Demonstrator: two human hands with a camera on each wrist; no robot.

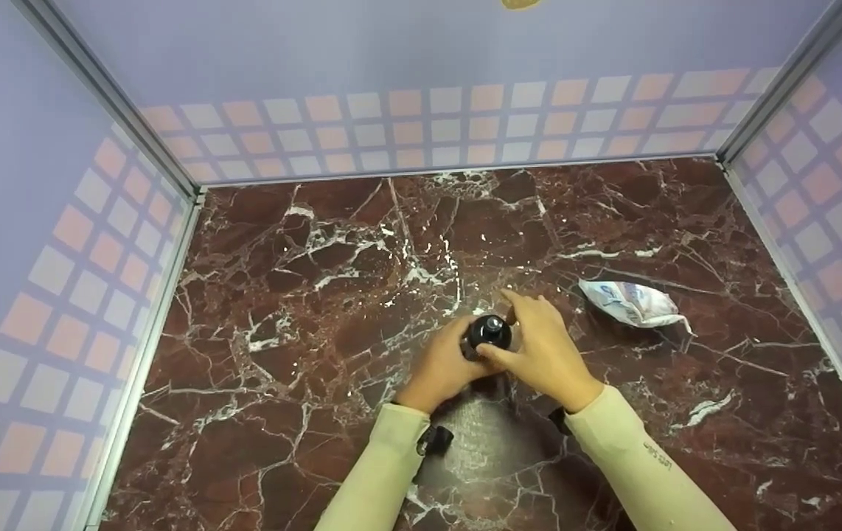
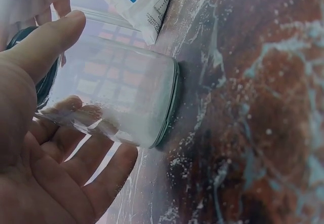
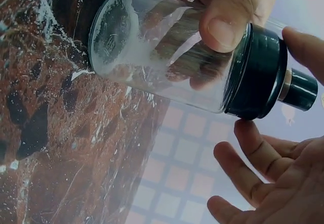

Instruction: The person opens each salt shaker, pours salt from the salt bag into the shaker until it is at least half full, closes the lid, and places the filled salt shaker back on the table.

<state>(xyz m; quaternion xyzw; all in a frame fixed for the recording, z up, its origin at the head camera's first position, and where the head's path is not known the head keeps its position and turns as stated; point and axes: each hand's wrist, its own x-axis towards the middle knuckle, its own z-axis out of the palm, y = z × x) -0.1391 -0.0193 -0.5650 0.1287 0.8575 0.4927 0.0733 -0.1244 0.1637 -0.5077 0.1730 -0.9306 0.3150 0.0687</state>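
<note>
A clear glass jar [image 3: 116,46] with a black lid [image 3: 260,72] and a small knob [image 3: 304,89] on top stands on the marbled tabletop, seen from above in the head view. White powder or fine grains lie inside, at its base. My left hand [image 1: 437,363] grips the glass body, thumb on one side and fingers round the other. With thumb and fingertips at opposite sides of the lid, my right hand [image 1: 546,350] pinches it, its other fingers spread. In the left wrist view, the glass wall [image 2: 126,89] shows below my left thumb.
A crumpled white packet [image 1: 635,304] with blue print lies to the right of my hands. White grains [image 1: 450,262] are scattered over the dark red marbled table [image 1: 303,435]. Tiled-pattern panels [image 1: 436,66] wall in the back and both sides.
</note>
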